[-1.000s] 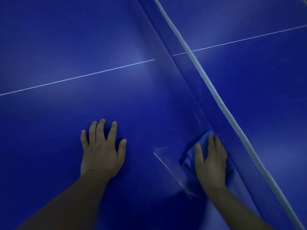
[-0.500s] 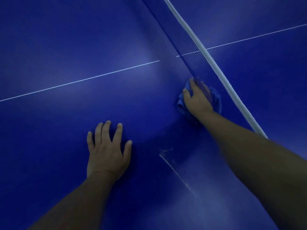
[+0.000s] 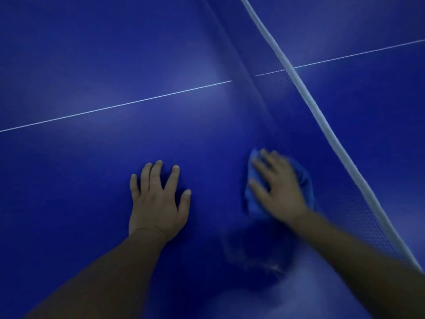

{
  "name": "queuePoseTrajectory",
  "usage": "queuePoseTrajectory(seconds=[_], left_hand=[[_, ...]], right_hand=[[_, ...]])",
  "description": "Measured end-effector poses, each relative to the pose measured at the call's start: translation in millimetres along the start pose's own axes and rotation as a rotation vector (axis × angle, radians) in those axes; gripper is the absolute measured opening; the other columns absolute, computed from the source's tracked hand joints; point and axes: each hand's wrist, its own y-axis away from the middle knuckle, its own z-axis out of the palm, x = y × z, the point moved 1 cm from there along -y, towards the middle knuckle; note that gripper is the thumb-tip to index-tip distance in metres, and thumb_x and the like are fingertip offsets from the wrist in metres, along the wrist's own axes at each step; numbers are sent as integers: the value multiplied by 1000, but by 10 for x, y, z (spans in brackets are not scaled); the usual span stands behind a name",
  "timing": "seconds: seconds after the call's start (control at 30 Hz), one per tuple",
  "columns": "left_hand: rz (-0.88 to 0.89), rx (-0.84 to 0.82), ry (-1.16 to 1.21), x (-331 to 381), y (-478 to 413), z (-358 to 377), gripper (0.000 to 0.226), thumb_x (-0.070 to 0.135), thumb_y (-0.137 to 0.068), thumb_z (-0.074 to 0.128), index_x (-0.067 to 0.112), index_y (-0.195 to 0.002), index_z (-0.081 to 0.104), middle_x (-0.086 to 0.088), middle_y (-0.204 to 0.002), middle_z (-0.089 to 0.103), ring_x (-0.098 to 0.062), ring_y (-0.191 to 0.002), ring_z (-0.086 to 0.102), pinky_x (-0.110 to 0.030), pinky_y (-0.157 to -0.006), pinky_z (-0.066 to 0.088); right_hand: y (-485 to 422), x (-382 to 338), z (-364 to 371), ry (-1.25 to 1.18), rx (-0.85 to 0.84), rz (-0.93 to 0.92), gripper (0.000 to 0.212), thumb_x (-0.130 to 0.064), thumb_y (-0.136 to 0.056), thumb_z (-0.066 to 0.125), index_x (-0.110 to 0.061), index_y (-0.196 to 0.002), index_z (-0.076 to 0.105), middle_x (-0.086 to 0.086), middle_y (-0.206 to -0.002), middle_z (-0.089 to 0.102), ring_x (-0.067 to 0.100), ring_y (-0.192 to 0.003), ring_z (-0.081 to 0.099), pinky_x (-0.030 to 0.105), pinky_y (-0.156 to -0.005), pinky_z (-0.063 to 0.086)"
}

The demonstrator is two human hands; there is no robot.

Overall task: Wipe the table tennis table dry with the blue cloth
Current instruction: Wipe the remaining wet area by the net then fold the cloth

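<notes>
Pressing cloth (image 3: 254, 203) on blue desk (image 3: 92, 203) with right hand (image 3: 278, 189), blurred, grip wide with fingers spread, left hand (image 3: 158, 203) flat beside, grip wide too, net (image 3: 321, 116) near

One head-worn camera is looking forward and steeply down onto the blue surface (image 3: 92, 54). It is sitting close enough that the playing top is filling the whole wide-angle frame. The left forearm (image 3: 110, 268) is showing at the bottom edge left of centre, and the right forearm (image 3: 358, 254) is showing in the lower right corner. The net (image 3: 354, 203) and its white top band (image 3: 321, 118) are crossing the right side diagonally. The white centre line (image 3: 138, 101) is slanting across the upper half.
</notes>
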Motion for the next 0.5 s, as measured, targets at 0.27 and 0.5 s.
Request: queuePoseTrajectory(seconds=[0.27, 0.5], left_hand=[[17, 18, 60, -31, -1, -32, 72, 53, -92, 25, 17, -152, 38, -17, -157, 25, -35, -149, 13, -59, -122, 3], [136, -10, 176, -82, 463, -106, 70, 52, -95, 25, 11, -149, 44, -16, -157, 28, -33, -148, 20, -55, -123, 5]], right_hand=[[-486, -575, 296, 54, -152, -338, 59, -59, -93, 48, -21, -136, 63, 8, -148, 53, 36, -137, 46, 57, -112, 34], [1540, -888, 263, -48, -303, -550, 36, -41, -104, 48, -29, -135, 62, -9, -151, 50, 21, -144, 39, 43, -118, 22]])
